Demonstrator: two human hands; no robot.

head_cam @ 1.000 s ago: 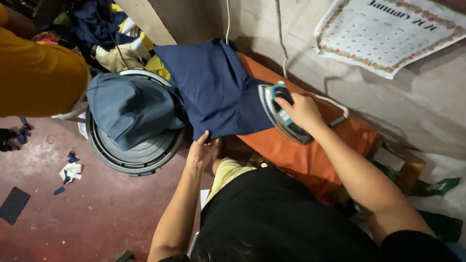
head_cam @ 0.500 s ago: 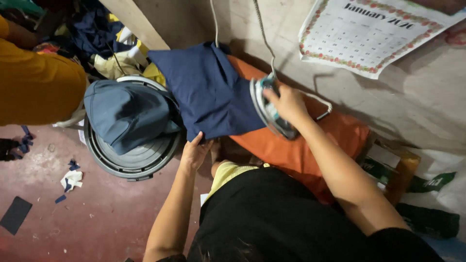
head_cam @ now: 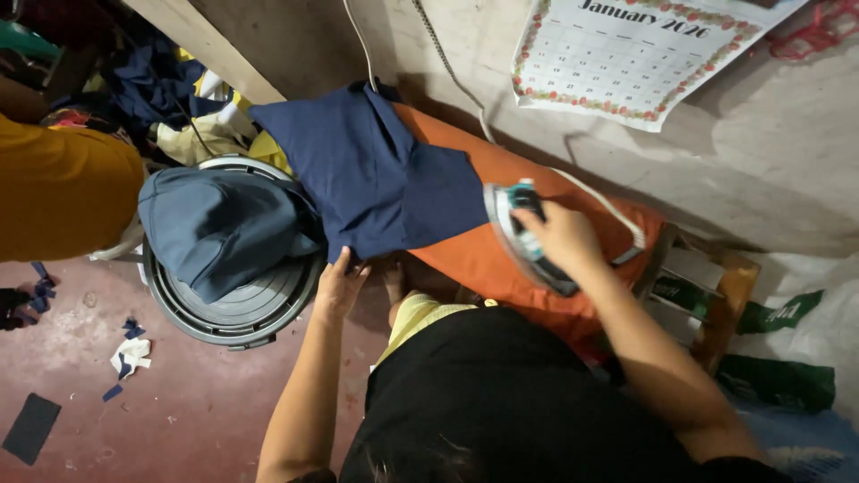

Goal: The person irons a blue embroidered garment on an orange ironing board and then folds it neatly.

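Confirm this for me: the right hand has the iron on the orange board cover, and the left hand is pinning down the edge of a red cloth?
Not quite: the cloth is navy blue, not red, as the head view shows. The rest holds: the right hand has the iron on the orange board cover, and the left hand pins the cloth's edge.

Iron soleplate – hidden under hand

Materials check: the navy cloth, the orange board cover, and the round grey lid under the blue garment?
Navy blue cloth: likely woven cotton, matte, with soft folds. Padded orange ironing-board cover: fabric, matte, slightly puckered at the edge. Round grey lid: probably moulded plastic, with concentric ridges and a dull sheen. The right hand grips a teal iron, seemingly with a plastic shell.
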